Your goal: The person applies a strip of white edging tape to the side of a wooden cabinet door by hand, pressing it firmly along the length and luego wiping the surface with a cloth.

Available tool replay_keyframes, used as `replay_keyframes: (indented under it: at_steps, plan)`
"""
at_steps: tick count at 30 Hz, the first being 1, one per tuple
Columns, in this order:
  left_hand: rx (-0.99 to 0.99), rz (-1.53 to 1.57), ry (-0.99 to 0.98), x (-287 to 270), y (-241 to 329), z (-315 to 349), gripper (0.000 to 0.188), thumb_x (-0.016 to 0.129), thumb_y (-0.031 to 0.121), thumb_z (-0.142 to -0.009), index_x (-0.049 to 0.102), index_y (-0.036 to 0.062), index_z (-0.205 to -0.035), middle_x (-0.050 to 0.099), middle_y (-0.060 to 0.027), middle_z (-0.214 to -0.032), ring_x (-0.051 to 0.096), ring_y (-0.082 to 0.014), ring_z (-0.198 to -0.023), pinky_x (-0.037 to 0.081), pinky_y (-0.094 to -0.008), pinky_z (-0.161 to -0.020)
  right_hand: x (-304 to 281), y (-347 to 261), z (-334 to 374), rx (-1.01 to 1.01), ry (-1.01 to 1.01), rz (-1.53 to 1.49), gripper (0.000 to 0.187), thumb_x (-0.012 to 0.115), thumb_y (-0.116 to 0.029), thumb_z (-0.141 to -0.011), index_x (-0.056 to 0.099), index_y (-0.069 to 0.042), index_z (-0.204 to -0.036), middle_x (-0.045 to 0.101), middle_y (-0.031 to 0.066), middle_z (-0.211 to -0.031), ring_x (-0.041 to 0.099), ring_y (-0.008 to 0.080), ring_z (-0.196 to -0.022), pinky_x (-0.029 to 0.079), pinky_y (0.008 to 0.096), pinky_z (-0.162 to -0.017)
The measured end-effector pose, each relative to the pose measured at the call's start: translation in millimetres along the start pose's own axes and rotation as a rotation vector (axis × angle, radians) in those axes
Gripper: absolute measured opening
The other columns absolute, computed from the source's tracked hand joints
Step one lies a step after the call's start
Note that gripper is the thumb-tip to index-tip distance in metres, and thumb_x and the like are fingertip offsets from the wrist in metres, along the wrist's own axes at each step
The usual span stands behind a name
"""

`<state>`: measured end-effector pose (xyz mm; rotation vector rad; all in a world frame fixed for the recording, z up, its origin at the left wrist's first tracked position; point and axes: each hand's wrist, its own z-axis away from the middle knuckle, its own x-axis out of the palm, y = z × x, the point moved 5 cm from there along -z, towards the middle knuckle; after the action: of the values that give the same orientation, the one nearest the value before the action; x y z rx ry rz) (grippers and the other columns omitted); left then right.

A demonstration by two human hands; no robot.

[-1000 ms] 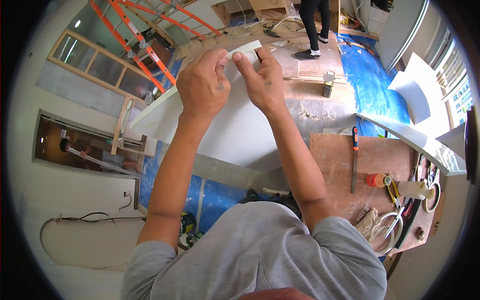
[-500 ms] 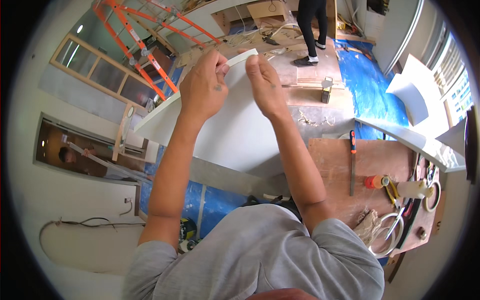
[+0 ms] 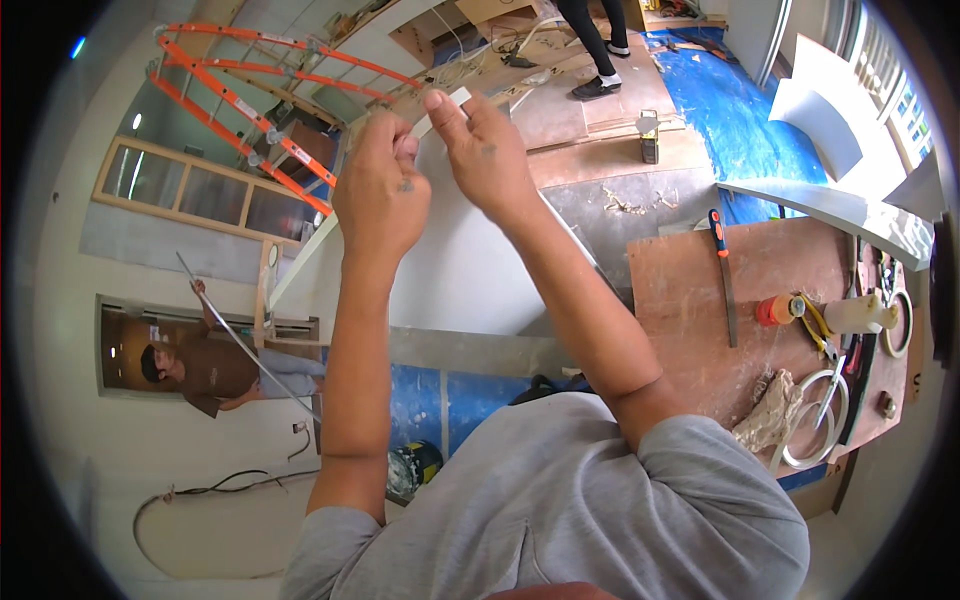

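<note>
A large white panel (image 3: 450, 260) stretches out in front of me, its narrow white edge running up and away from the left. My left hand (image 3: 385, 190) is closed at that edge, fingers curled in and knuckles up; what lies inside the curl is hidden. Just right of it, my right hand (image 3: 485, 155) grips the panel's far corner, thumb on top along the edge and the other fingers mostly hidden behind. The two hands are close together but apart. Both forearms reach over the panel.
On a brown board (image 3: 680, 290) at right lie a file (image 3: 725, 260), an orange roll (image 3: 778, 311), pliers (image 3: 815, 325), a white bottle (image 3: 860, 315) and a white coil (image 3: 790, 462). An orange ladder (image 3: 240, 105) stands far left. One person (image 3: 210, 365) holds a long strip; another's legs (image 3: 590, 40) show beyond.
My hands have shifted slightly left in the picture, the right one nearer the left, still at the panel's edge. The person at left has come out of the doorway with the long strip raised.
</note>
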<state>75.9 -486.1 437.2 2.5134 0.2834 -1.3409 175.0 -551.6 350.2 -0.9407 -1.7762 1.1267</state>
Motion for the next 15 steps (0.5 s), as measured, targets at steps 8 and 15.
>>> replay_keyframes:
  at_steps: [8,15]
  plan:
    - [-0.063,0.411,-0.159,-8.0,-20.7,-8.2,0.023,0.057,0.021,-0.106,0.069,0.0017,-0.111,0.07,-0.0068,-0.093,0.063,-0.0164,-0.087,0.051,-0.0358,-0.082,0.7,17.6,-2.5,0.08,-0.222,-0.524,0.048,0.053,-0.049,-0.111,0.068,-0.003,-0.112,0.065,0.0031,-0.103,0.058,0.0096,-0.097,0.048,0.0266,-0.086]
    - [-0.031,0.183,-0.164,-3.6,1.0,-10.9,0.029,0.054,0.031,-0.108,0.072,0.0089,-0.112,0.071,-0.0095,-0.097,0.068,-0.0256,-0.085,0.054,-0.0406,-0.079,-4.3,6.5,1.7,-0.073,-0.17,-0.347,0.05,0.051,-0.047,-0.112,0.067,0.0,-0.119,0.068,0.0071,-0.102,0.059,0.0156,-0.097,0.047,0.0307,-0.091]
